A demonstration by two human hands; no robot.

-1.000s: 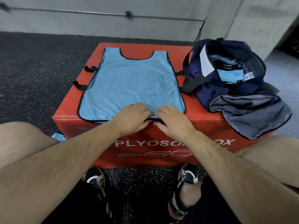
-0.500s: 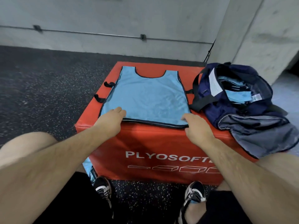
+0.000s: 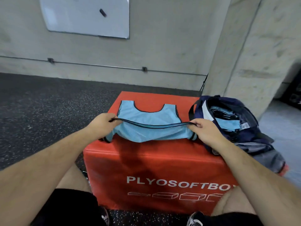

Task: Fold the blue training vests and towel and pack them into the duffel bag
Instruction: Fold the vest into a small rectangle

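Note:
A light blue training vest (image 3: 147, 118) with black trim lies on the red plyo box (image 3: 153, 160), neck end away from me. Its near hem is lifted off the box and stretched between my hands. My left hand (image 3: 101, 123) pinches the hem's left corner. My right hand (image 3: 204, 130) pinches the right corner. The lower half of the vest hangs in a sagging fold beneath the raised hem. The navy duffel bag (image 3: 244, 121) stands open on the box's right side, with folded blue fabric (image 3: 228, 123) inside it.
The box stands on dark speckled rubber floor (image 3: 48, 115), between my knees. A concrete wall with a whiteboard (image 3: 86, 15) is behind it, and a concrete pillar (image 3: 254, 54) rises just behind the bag. The bag's grey flap (image 3: 267, 158) hangs over the box's right edge.
My hands moved apart along the near hem to its two corners, took hold and lifted the hem up and away from me. The view has tilted upward.

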